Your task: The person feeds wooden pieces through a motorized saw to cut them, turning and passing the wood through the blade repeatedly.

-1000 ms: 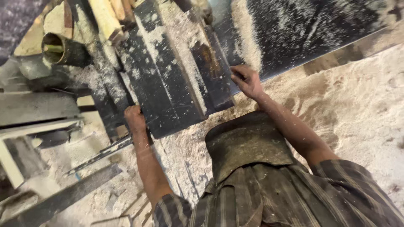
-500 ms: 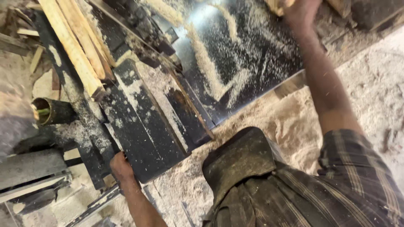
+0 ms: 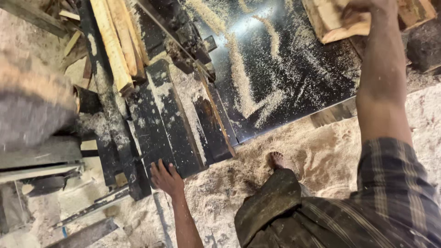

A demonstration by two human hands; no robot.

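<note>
The floor [image 3: 321,151] is covered in pale sawdust. A dark, glossy machine table [image 3: 285,69] is dusted with sawdust streaks, and light is reflected near its top edge. Pale timber strips [image 3: 115,41] are stacked at the upper left, beside black metal bars [image 3: 161,119].

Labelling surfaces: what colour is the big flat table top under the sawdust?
Glossy black table top, streaked with pale tan sawdust. Head view, the only one, shows it clearly.
</note>
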